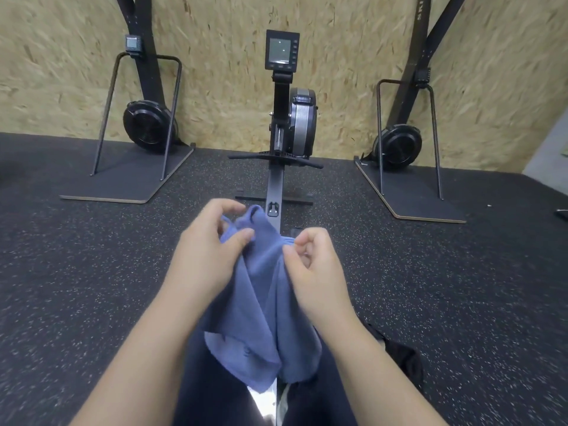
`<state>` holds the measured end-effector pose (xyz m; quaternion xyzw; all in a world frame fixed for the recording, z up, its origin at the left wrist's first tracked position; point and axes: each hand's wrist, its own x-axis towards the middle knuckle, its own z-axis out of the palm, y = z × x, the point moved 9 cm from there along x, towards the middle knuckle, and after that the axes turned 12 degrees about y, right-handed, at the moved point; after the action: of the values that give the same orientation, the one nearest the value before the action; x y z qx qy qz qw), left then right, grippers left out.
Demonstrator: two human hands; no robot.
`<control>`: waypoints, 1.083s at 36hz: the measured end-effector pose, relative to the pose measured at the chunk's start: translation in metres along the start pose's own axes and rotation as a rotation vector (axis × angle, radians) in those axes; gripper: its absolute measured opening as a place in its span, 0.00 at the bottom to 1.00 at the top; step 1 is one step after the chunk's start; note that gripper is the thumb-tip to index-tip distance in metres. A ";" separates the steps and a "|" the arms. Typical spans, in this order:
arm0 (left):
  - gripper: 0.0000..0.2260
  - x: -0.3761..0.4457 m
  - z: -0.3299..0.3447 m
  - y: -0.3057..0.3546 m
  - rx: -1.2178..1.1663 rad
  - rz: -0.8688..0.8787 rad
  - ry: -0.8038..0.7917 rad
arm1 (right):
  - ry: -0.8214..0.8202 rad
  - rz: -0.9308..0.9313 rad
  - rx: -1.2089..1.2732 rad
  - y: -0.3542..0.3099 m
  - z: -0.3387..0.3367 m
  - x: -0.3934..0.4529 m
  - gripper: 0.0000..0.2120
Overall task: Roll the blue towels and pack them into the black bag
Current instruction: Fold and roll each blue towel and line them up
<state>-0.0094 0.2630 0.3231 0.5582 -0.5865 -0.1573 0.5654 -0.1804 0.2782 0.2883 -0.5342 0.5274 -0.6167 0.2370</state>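
Both hands pinch a soft blue towel: the left hand [212, 241] bunches its far corner, the right hand [310, 259] grips a fold beside it. The limp, ribbed towel [261, 302] drapes toward the near lap, above the rowing machine's [289, 118] metal rail on speckled rubber floor [92, 272].

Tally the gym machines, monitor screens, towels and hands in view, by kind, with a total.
Rowing machine with grey flywheel: 1
Black ski trainers on flat bases: 2
Monitor screens: 2
Blue cloth towel: 1
Hands, left and right, both gripping the towel: 2
Total: 8
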 end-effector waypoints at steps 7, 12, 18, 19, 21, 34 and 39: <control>0.20 -0.038 0.045 0.001 0.022 0.020 -0.290 | -0.048 0.047 0.081 -0.009 0.006 0.000 0.15; 0.09 -0.037 0.042 0.002 0.040 0.017 -0.255 | -0.130 0.077 0.216 -0.014 0.008 -0.007 0.19; 0.06 -0.036 0.042 -0.003 0.039 -0.032 -0.241 | -0.164 0.017 0.181 -0.014 0.008 -0.011 0.19; 0.07 -0.035 0.040 -0.003 0.030 -0.031 -0.224 | -0.177 0.010 0.149 -0.012 0.008 -0.012 0.18; 0.08 -0.031 0.034 0.001 0.009 -0.005 -0.173 | -0.186 0.009 0.088 -0.008 0.006 -0.014 0.17; 0.09 -0.012 -0.015 0.004 -0.197 -0.010 0.170 | -0.104 0.067 -0.183 0.019 -0.018 -0.015 0.16; 0.10 -0.012 -0.017 -0.022 -0.298 -0.130 0.229 | -0.030 0.100 -0.005 0.012 -0.017 -0.013 0.11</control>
<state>0.0117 0.2738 0.3047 0.5195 -0.4512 -0.2140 0.6934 -0.1948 0.2927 0.2745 -0.5168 0.5513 -0.5948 0.2742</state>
